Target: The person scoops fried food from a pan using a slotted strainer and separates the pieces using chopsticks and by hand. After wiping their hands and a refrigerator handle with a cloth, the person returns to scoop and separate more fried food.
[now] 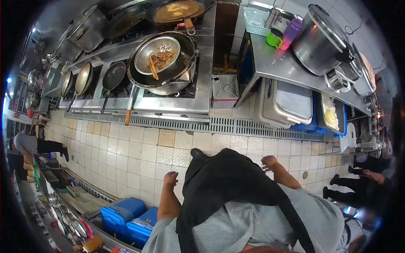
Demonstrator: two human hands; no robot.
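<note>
Two empty hands, left hand [170, 178] and right hand [268, 163], fingers loosely open, either side of one black apron [230, 177].
One metal bowl [146, 48] of food with one wooden utensil [152, 67] sits in a wok [187, 55] on the stove [168, 107], beyond both hands; three smaller pans [114, 76] stand left. Any writing is too small to read.

On the steel table [272, 61] there stand a purple bottle [291, 33], a green mug [274, 39] just beside it, a pale blue plastic basket [255, 27] and a large steel pot [314, 47]. Under this table is a lidded plastic container [293, 101]. Another person [26, 143] stands far left.
</note>
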